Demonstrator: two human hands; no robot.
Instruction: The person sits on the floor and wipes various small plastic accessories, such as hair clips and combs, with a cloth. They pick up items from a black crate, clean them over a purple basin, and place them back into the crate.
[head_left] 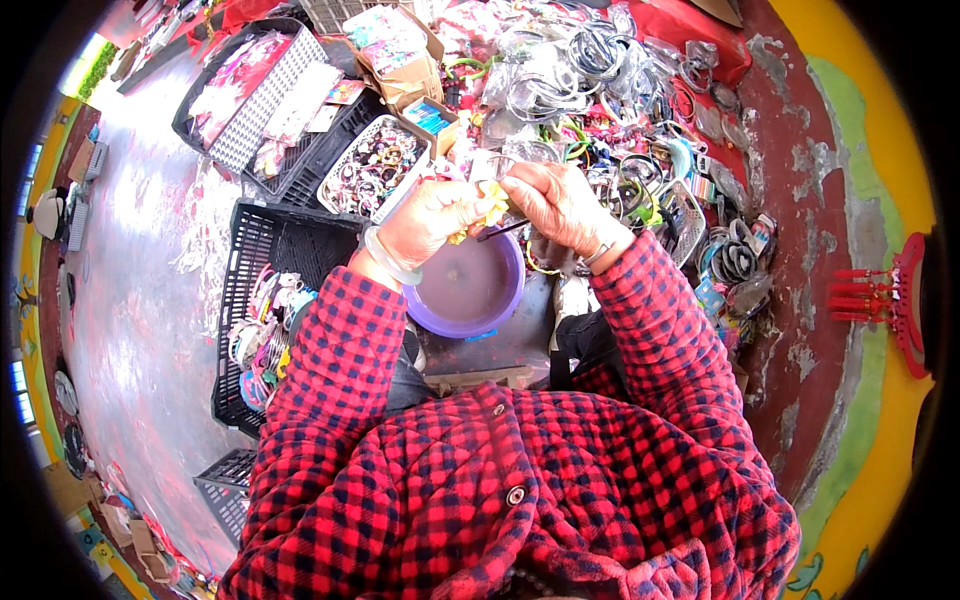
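Over the purple basin [465, 328], my two hands are close together. My left hand [428, 222] is closed, pinching a crumpled yellow piece [495, 207], soft-looking like cloth. Beside it, my right hand [560, 205] is closed with its fingers against the same yellow piece. A thin dark strip [500, 232] runs out from under the right hand's fingers; whether it joins the yellow piece is hidden. The basin stands between my knees and holds greyish, cloudy contents. Just past my left hand is a white basket [388, 207] of small hair ties.
A black crate [228, 330] with coloured headbands stands at my left. Behind it are another crate [240, 150] of packets and an open cardboard box [408, 80]. Bagged black bands [595, 60] and loose accessories heap up ahead and right. A white basket [690, 225] lies at right.
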